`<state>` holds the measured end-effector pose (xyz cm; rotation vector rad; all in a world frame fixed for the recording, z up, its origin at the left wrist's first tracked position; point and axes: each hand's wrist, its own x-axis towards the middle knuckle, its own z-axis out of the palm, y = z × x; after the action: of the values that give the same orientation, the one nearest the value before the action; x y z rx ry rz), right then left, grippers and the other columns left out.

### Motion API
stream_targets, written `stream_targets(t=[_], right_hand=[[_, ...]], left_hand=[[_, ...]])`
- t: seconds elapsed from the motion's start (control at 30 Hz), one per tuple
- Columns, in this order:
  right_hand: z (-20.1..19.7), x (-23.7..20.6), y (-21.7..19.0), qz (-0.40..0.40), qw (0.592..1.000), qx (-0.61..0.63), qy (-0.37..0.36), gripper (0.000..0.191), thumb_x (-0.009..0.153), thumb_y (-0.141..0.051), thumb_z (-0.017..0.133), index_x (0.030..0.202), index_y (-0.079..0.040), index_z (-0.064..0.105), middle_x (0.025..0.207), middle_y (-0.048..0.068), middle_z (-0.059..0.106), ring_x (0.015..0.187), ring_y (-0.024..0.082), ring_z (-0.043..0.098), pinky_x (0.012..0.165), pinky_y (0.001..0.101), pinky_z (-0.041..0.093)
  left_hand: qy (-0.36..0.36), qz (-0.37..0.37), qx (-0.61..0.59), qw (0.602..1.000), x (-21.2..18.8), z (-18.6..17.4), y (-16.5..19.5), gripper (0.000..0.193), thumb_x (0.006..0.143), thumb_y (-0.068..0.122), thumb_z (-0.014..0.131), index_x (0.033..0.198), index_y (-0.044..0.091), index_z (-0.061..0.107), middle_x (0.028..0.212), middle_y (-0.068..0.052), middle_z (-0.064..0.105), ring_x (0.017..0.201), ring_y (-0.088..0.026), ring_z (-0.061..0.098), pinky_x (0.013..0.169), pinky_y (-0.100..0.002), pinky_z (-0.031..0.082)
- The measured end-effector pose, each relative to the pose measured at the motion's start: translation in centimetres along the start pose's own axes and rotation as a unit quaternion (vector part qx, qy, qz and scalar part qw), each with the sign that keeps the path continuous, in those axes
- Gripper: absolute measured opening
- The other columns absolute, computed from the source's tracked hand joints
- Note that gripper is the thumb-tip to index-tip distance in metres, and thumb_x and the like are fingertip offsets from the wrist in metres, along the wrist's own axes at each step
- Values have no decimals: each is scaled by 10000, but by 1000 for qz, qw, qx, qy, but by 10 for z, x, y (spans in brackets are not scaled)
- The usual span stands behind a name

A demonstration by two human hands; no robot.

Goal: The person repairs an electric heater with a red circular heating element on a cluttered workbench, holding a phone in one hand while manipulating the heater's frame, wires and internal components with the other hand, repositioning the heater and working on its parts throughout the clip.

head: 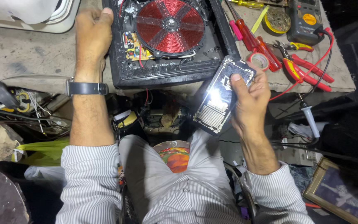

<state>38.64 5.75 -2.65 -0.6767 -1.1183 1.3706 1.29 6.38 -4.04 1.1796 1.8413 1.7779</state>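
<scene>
Nearest the camera, the right hand (248, 96) grasps a flat dark phone-like device (222, 97) with ornate silver edging, thumb pressed on its face, a bright glare on its lower half; it sits at about four o'clock from the opened induction cooker (164, 41). At about nine o'clock from the device, the left forearm carries a dark wristwatch (85, 88). Farther out, the left hand (92, 35) clamps over the cooker's black left edge, fingers curled around it. Inside the cooker lies a red copper coil (170, 25), with a circuit board (134, 46) at its eight o'clock. At the coil's three o'clock, red-handled screwdrivers (255, 41), red pliers (307, 68) and a multimeter (305, 18) rest on the bench.
</scene>
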Motion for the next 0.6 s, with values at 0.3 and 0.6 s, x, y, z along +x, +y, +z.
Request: stream_targets(t=[0.3,0.6], right_hand=[[-8,54,10,-2,1000,-6,-20,222,1028,10,627,1213,24,506,1103,116,690,928,153,685,877,341,616],[-8,54,-36,34,989,-121,-74,228,996,9,664,1202,32,570,1068,105,713,856,118,695,782,278,612]], left_hand=[[-47,-111,-69,990,-35,-10,22,471,1104,265,561,1380,-85,406,789,-53,660,492,-93,560,399,-259,453],[-42,-117,-107,986,-83,8,50,859,1065,202,549,1576,-30,-101,800,-111,666,476,-143,605,401,-312,560]])
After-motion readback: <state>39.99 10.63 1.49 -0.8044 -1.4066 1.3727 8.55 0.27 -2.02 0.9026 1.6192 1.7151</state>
